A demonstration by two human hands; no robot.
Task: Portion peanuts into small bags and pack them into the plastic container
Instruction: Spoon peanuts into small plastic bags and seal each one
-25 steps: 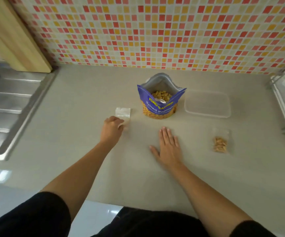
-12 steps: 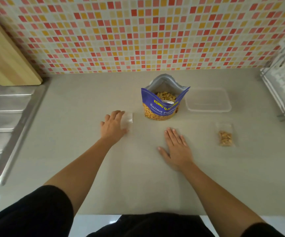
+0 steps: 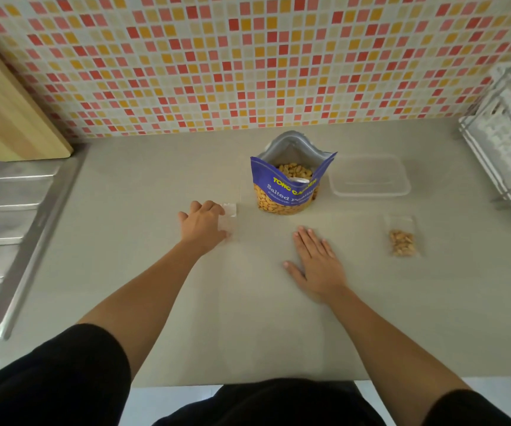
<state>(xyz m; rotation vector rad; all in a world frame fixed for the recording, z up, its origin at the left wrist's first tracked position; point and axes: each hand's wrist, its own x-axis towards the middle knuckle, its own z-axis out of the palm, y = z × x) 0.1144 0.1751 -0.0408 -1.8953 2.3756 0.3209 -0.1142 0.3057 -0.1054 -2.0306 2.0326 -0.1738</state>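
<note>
The grey countertop [image 3: 156, 272] fills most of your view, with the tiled wall [image 3: 217, 56] across 12 o'clock. A steel sink drainboard [image 3: 11, 210] lies at 9 o'clock, a wooden board [image 3: 5, 112] leans at 10 o'clock, and a white dish rack [image 3: 506, 142] stands at 2 o'clock.

The clear plastic container [image 3: 370, 193] sits open, just beside the peanut pouch [image 3: 288, 195] at its 3 o'clock. The blue pouch stands upright with its mouth open and nuts showing inside.

Your right hand [image 3: 317, 267] lies flat on the counter at the pouch's 6 o'clock, fingers straight and slightly spread, holding nothing. Your left hand [image 3: 203, 224] is at the pouch's 8 o'clock, fingers bent over the empty small bags [image 3: 230, 210]; you cannot tell here whether it pinches them or only rests on them.

One filled small bag [image 3: 402, 241] lies flat at the pouch's 4 o'clock, outside the container and well apart from your right hand.
</note>
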